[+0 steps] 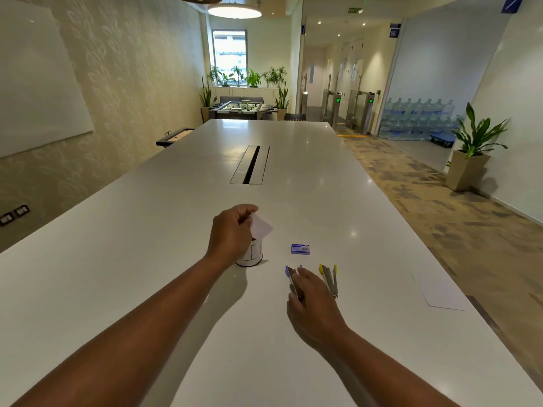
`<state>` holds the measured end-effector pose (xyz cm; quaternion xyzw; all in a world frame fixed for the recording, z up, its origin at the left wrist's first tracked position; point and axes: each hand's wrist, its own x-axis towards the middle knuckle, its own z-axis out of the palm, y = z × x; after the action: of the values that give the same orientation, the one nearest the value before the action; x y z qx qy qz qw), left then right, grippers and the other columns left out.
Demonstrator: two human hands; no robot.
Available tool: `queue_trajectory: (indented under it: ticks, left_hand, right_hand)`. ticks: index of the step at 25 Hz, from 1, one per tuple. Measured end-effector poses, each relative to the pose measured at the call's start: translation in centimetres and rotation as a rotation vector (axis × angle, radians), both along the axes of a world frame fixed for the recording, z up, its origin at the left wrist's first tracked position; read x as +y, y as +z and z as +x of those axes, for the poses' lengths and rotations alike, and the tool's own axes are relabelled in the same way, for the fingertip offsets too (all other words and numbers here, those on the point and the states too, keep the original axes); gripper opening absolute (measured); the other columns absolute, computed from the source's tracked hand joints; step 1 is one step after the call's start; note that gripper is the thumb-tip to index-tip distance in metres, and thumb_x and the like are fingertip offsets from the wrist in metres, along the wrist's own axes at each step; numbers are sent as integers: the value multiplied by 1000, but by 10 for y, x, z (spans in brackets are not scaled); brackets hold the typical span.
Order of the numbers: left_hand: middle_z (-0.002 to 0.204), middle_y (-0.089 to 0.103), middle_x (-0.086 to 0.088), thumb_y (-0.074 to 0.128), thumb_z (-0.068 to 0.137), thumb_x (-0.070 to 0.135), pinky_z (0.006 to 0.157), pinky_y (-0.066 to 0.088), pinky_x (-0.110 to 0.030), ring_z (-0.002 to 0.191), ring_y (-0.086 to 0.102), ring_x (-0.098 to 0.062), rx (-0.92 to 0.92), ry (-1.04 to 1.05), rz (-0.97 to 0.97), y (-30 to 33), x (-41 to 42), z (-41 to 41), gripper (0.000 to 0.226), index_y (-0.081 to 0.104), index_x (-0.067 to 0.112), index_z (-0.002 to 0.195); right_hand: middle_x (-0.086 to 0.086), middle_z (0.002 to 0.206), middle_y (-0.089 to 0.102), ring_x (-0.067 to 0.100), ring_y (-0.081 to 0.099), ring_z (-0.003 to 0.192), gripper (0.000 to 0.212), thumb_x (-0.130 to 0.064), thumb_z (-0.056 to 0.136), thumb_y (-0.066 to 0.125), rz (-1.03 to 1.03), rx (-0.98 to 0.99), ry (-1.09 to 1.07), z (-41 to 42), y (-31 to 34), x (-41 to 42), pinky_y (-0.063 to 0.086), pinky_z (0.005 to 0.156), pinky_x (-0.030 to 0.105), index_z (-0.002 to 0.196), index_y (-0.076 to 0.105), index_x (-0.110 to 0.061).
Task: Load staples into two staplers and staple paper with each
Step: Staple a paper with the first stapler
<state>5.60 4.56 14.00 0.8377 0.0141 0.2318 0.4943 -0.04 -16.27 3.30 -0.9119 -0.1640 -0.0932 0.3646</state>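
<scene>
Big open office lounge, foosball table way down the back, and a long white tabletop (176, 230) running right through the middle. All the gear is bunched at the near end, easy reach for both arms, which makes sense for a two-handed job.

The left hand (232, 233) is up over a small white cup (251, 255), its grip pinching a little slip of paper (262, 227) just above the rim. Probably pulling it out or dropping it in, can't tell which.

The right hand (311, 292) lies over the blue stapler (291, 279), fingers curled loosely around it. Looks like a light hold, not a clench. Just beside it to the right sits the yellow stapler (329, 279), swung open and untouched.

The staple box (300, 249) sits shut-looking between cup and staplers, so loading likely hasn't happened. A white sheet (440, 295) lies well off to the right, parked out of the way till stapling time, by the looks of it.
</scene>
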Motion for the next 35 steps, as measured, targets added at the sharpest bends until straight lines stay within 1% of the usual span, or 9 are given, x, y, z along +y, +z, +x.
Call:
queue_trajectory:
  ticks: [4,10,13,18,21,26,29,31,35]
  left_hand:
    - [101,68,3,58,96,6,76,55,-30,94,60,-18,0,63,252,6,20,37,25,70,23,109]
    - [96,75,2,60,88,5,73,51,-25,89,67,-17,133,-77,519,-3,36,65,25,77,21,97]
    - [95,76,2,63,87,8,75,56,-32,90,69,-23,197,-148,644,-8,35,67,23,77,24,96]
    - [111,76,-2,64,88,4,84,54,-33,105,66,-25,238,-191,716,-15,37,68,29,79,22,105]
    - [108,76,-1,58,87,1,77,47,-28,101,67,-25,189,-151,675,-14,35,60,35,79,22,105]
    - [103,79,-4,61,87,-4,84,55,-29,94,72,-21,-226,-226,629,-30,-5,21,33,78,13,109]
    - [105,79,1,64,88,1,85,55,-24,94,72,-11,-101,-367,515,-65,-35,-2,29,79,18,108]
    - [99,78,8,64,91,9,84,57,-27,90,71,-5,58,-366,373,-90,-50,-13,25,78,28,99]
    - [82,68,16,55,92,11,73,56,-30,84,64,2,117,-273,183,-117,-70,-28,28,68,35,86]
  right_hand:
    - [-6,147,48,10,39,143,31,-15,96,57,-20,9,11,4,-18,-1,21,110,8,125,64,-6]
    - [-6,143,56,12,46,139,18,-20,96,57,17,4,11,12,-32,-2,42,113,35,109,66,-12]
    - [-6,151,50,8,41,142,40,-24,97,57,18,8,-15,14,-37,-3,38,118,33,135,62,-14]
    - [-8,153,49,5,41,142,42,-25,96,58,15,0,-20,13,-36,-4,32,115,21,137,61,-16]
    - [-7,154,48,7,40,144,45,-27,95,59,-1,15,-31,12,-34,-3,29,113,18,139,59,-16]
    - [-2,156,46,13,38,146,56,-30,95,61,-27,63,-65,9,-30,-4,32,120,28,148,50,-18]
    - [-7,130,58,8,55,118,43,-29,92,64,2,26,-62,4,-23,-4,49,98,28,134,57,-23]
    - [-14,103,56,3,54,91,21,-27,90,65,38,-19,-68,-1,-18,-2,45,78,17,110,57,-28]
    - [-23,116,55,-3,46,99,33,-27,90,57,160,-94,-260,-10,-17,-11,37,86,6,122,62,-26]
